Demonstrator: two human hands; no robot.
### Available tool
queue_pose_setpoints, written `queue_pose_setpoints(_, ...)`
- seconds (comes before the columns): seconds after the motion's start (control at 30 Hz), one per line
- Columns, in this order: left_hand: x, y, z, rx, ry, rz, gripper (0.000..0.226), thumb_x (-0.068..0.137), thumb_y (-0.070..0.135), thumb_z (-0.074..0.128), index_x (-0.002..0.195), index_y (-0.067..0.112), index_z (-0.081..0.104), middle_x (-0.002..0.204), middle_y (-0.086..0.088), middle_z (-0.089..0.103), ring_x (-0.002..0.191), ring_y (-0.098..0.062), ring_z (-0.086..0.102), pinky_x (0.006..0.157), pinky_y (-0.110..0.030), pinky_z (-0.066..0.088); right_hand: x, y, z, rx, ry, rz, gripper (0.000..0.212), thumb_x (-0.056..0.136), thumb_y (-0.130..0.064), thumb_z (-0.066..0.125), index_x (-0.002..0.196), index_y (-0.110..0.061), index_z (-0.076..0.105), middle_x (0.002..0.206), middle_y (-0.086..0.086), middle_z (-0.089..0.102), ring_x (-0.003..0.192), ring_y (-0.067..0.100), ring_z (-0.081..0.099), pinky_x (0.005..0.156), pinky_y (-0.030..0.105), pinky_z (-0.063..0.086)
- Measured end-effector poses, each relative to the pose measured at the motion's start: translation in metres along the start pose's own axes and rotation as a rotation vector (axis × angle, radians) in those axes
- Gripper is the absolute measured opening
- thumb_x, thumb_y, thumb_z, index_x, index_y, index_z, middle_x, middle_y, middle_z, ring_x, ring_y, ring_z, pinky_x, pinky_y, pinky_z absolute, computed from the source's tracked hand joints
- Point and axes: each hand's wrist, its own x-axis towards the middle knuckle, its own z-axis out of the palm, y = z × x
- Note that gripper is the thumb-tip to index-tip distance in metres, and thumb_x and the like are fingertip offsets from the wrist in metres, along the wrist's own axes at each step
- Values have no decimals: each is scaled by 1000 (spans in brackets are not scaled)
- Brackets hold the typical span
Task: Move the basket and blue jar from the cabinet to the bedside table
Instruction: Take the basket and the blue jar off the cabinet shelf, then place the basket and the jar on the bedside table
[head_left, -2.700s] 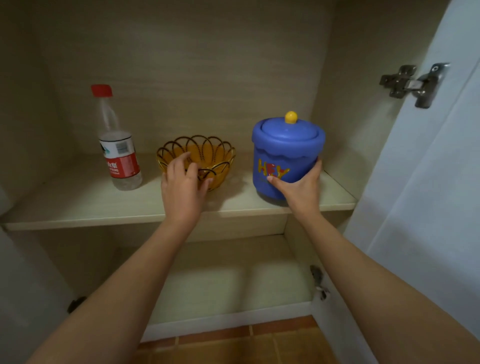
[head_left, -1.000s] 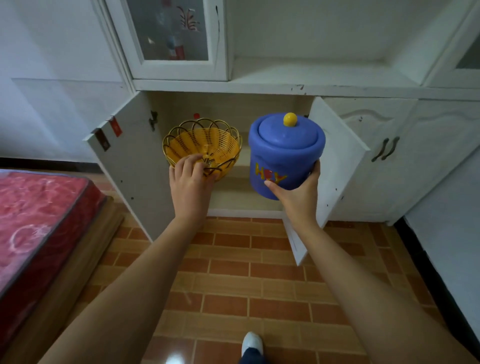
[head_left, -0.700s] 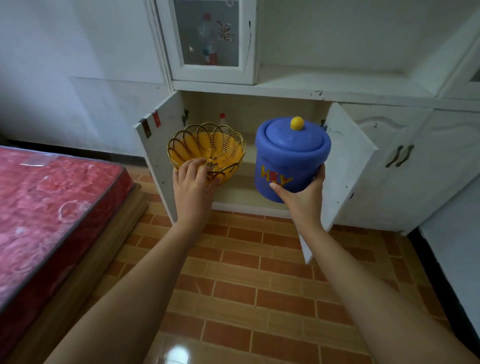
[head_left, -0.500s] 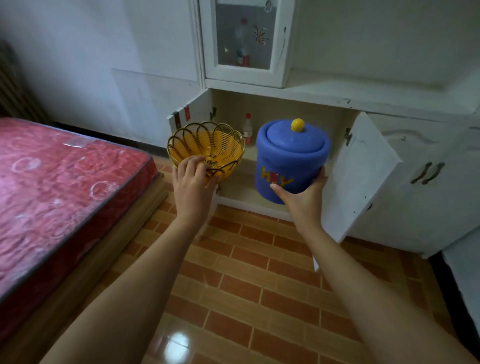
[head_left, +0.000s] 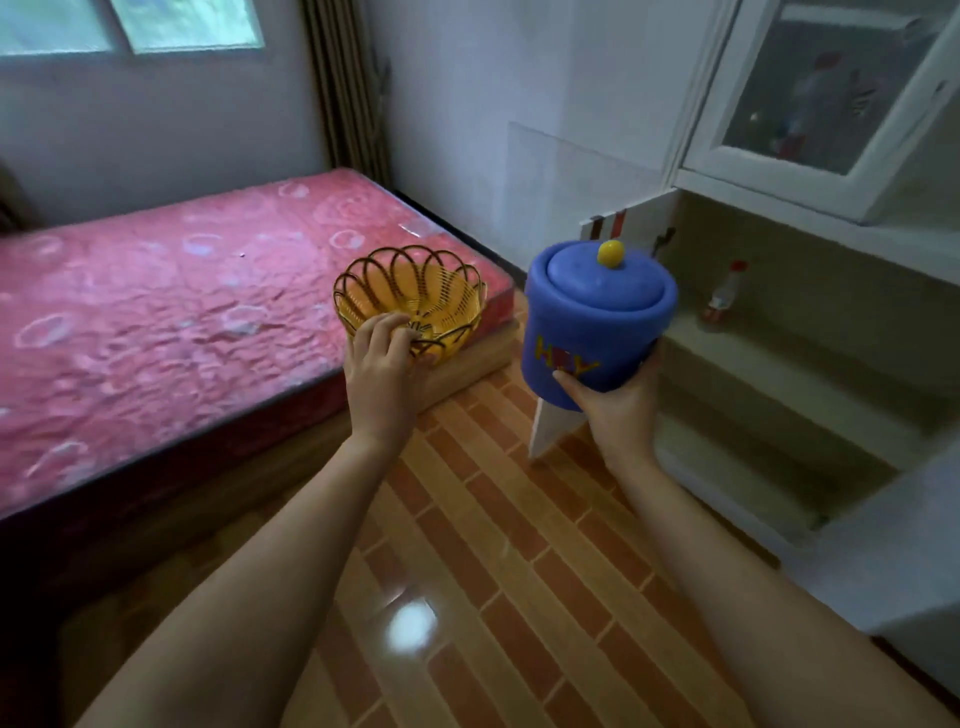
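My left hand (head_left: 381, 374) grips the near rim of a small yellow wire basket (head_left: 415, 297), held in the air in front of the bed's corner. The basket has nothing in it. My right hand (head_left: 615, 410) holds a blue jar (head_left: 592, 322) from below and behind; the jar has a lid with a yellow knob and yellow-red letters on its side. Both objects are out of the cabinet (head_left: 789, 332), which stands open at the right. No bedside table shows in the view.
A bed with a red patterned mattress (head_left: 171, 306) fills the left. A plastic bottle (head_left: 723, 297) with a red cap stands on the cabinet shelf. The cabinet's left door (head_left: 550, 431) hangs open behind the jar. The floor (head_left: 467, 545) is orange brick-pattern tile.
I lifted the basket and jar off the cabinet shelf, stepped back and turned left. The bed now fills the left and the cabinet has slid to the right edge.
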Motion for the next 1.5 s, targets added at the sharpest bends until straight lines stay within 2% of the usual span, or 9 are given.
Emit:
queue_pose_setpoints(0.07, -11, -23, -22, 61, 34, -55, 30, 79, 31, 55, 90, 4, 59, 109, -13, 62, 110, -29, 45, 91, -48, 39, -4, -6, 26, 29, -52, -5, 93, 54, -21, 89, 129, -3, 37, 125, 1, 50, 117, 18, 52, 93, 11, 40)
queue_pose_setpoints(0.2, -37, -64, -70, 180, 82, -140, 27, 80, 28, 55, 89, 3, 58, 109, -15, 61, 109, -29, 44, 90, -52, 41, -22, -19, 79, 118, -206, -26, 97, 54, -34, 86, 132, -8, 35, 132, 8, 50, 121, 20, 51, 99, 34, 44)
queue_pose_setpoints(0.3, -58, -92, -106, 265, 103, -212, 26, 80, 27, 55, 91, 3, 58, 110, -15, 60, 110, -31, 45, 91, -53, 40, -41, -32, 120, 192, -301, 6, 92, 53, -34, 87, 128, -15, 37, 129, 4, 52, 117, 13, 52, 97, 37, 46)
queue_pose_setpoints(0.37, -72, -109, -131, 319, 123, -252, 24, 80, 26, 57, 91, 4, 57, 111, -14, 60, 111, -31, 45, 91, -53, 40, -56, -40, 147, 238, -352, 11, 98, 50, -40, 87, 128, -8, 39, 129, 8, 54, 118, 18, 54, 97, 40, 45)
queue_pose_setpoints(0.57, -117, -157, -202, 473, 178, -401, 22, 77, 20, 66, 91, 5, 59, 110, -14, 61, 110, -32, 48, 92, -55, 40, -103, -74, 222, 335, -561, 22, 109, 48, -33, 87, 137, -10, 28, 136, 3, 46, 124, 13, 48, 101, 26, 42)
queue_pose_setpoints(0.7, -148, -187, -251, 562, 196, -467, 21, 80, 22, 64, 92, 6, 59, 110, -14, 60, 110, -31, 47, 92, -56, 40, -136, -101, 267, 368, -656, 7, 106, 54, -17, 89, 139, -13, 26, 138, 5, 45, 125, 13, 46, 101, 30, 42)
queue_pose_setpoints(1.17, -243, -284, -426, 783, 319, -716, 22, 77, 18, 72, 92, 7, 60, 110, -14, 60, 110, -33, 50, 89, -58, 42, -294, -198, 419, 436, -940, 5, 109, 57, -26, 87, 142, -19, 20, 139, 5, 44, 124, 17, 46, 101, 38, 42)
queue_pose_setpoints(1.4, -284, -315, -474, 925, 349, -828, 24, 76, 20, 73, 91, 3, 63, 107, -14, 63, 106, -32, 53, 91, -49, 42, -354, -231, 492, 487, -1101, -19, 106, 57, -23, 87, 140, -18, 22, 136, 3, 45, 121, 14, 47, 88, 9, 40)
queue_pose_setpoints(1.5, -300, -333, -494, 988, 364, -870, 25, 77, 22, 72, 91, 3, 63, 107, -13, 63, 106, -31, 53, 90, -47, 42, -377, -244, 525, 501, -1173, -19, 110, 55, -28, 87, 141, -20, 21, 139, 3, 44, 124, 14, 45, 99, 27, 42)
